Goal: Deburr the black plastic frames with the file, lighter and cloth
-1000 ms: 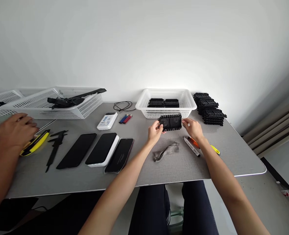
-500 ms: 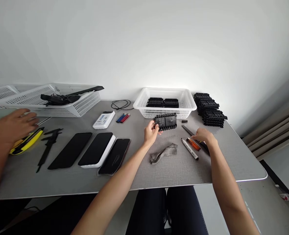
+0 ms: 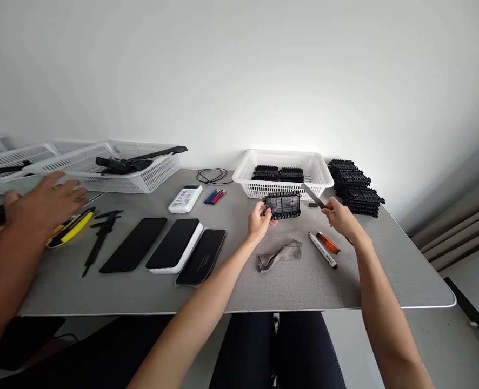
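My left hand [image 3: 259,220] grips a black plastic part [image 3: 283,206] with a toothed edge by its left end, holding it up in front of a white basket [image 3: 282,188]. My right hand [image 3: 340,215] is closed round a flat metal file [image 3: 314,195], whose grey blade points up and left, close to the part's right end. Most of the file's handle is hidden by my hand. Below lie an orange lighter [image 3: 328,243], a white marker [image 3: 323,250] and a crumpled grey cloth [image 3: 280,255]. Inside the basket are more black toothed parts [image 3: 278,173].
Stacked black parts [image 3: 359,194] stand right of the basket. Further left are phones [image 3: 174,244], a power bank [image 3: 185,199], two lighters [image 3: 215,196], calipers [image 3: 101,237] and a yellow cutter [image 3: 72,228]. A co-worker's hand [image 3: 47,202] reaches in from the left near other baskets [image 3: 142,178].
My right hand has lifted the file off the table and brought its blade up beside the black part. The co-worker's hand has shifted. The whole view has turned slightly left.
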`<state>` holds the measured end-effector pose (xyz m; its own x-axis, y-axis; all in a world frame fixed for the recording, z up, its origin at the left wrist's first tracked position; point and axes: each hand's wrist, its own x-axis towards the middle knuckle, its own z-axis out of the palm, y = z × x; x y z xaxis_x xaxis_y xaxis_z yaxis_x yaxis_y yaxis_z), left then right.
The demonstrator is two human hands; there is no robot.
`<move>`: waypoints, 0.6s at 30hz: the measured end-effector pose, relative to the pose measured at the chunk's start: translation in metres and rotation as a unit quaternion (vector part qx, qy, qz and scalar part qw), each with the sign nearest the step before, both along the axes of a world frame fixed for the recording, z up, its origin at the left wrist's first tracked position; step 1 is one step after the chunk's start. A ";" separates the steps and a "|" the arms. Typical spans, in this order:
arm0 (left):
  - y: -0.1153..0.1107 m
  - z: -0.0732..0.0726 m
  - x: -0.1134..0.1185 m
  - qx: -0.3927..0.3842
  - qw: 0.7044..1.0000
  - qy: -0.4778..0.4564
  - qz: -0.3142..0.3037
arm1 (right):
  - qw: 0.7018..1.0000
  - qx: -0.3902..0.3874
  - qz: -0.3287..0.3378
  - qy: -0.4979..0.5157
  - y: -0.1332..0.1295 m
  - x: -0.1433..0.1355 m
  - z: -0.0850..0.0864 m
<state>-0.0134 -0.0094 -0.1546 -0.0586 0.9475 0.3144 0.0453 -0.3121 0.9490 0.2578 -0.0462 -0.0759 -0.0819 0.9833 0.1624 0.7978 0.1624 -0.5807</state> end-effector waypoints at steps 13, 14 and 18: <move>-0.002 -0.004 0.003 -0.023 0.998 -0.022 -0.058 | 0.988 0.138 0.062 0.029 -0.002 -0.047 -0.016; -0.003 -0.003 0.004 -0.026 0.997 -0.023 -0.063 | 0.988 0.141 0.060 0.032 -0.002 -0.049 -0.019; -0.006 0.002 0.007 -0.039 0.995 -0.028 -0.090 | 0.989 0.131 0.061 0.027 0.000 -0.053 -0.025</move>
<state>-0.0062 -0.0158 -0.1529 0.0995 0.9657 0.2398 -0.0580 -0.2349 0.9703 0.2050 -0.0465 -0.1013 -0.1826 0.8897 0.4183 0.7317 0.4072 -0.5466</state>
